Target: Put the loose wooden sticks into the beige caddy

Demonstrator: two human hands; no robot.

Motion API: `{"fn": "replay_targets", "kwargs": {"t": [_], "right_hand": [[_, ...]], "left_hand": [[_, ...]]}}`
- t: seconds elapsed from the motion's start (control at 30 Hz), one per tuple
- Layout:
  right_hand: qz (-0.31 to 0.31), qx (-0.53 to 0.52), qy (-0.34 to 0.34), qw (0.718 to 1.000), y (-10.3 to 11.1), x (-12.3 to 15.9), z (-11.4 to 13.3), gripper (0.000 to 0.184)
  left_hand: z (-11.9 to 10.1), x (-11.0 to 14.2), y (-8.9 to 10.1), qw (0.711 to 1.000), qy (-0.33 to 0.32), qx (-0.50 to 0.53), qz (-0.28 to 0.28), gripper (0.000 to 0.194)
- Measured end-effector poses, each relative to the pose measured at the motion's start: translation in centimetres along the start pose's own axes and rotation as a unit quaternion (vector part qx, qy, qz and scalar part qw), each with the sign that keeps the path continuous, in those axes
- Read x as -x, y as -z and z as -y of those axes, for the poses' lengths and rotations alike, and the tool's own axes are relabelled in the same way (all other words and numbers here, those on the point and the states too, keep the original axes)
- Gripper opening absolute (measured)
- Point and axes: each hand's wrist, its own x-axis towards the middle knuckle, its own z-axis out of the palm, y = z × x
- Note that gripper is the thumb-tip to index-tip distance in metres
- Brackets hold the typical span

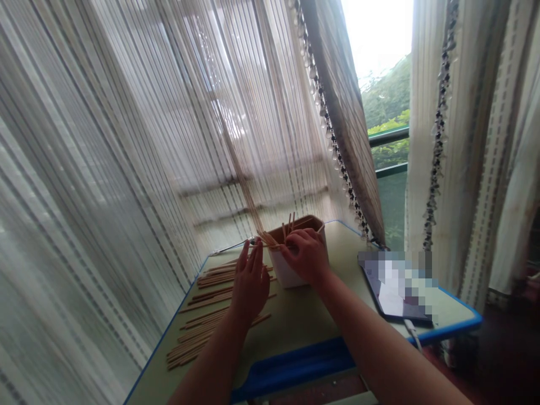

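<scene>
Wooden chopsticks [219,277] lie in several loose groups on the left of the small table. My left hand [252,281] is over the far groups, its fingers stretched out and close together; whether the fingertips touch a stick I cannot tell. At the rim of a white bin [283,271] with a brown inside, my right hand [307,253] is closed, thumb and fingers curled around chopsticks [266,238]. These slant leftward from the hand over the bin's left rim. A few more sticks [291,220] stand up just behind my right fingers. My right hand hides part of the bin's opening.
A tablet [390,292] with a white cable [412,332] lies on the table's right side. The tabletop [291,323] has a blue edge and a blue tray lip [299,363] in front. Striped curtains [139,140] hang behind and beside the table.
</scene>
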Motion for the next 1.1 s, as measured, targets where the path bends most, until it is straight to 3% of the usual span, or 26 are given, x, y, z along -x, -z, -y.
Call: {"fn": "replay_targets", "kwargs": {"t": [0.53,1.1], "right_hand": [[0.007,0.012,0.072,0.997,-0.23,0.24,-0.19,0.021],[-0.001,0.014,0.054,0.998,-0.56,0.47,-0.20,0.025]], "left_hand": [[-0.07,0.31,-0.22,0.999,-0.013,0.014,0.033,0.069],[-0.29,0.31,0.15,0.998,-0.024,0.038,0.044,0.059]]}}
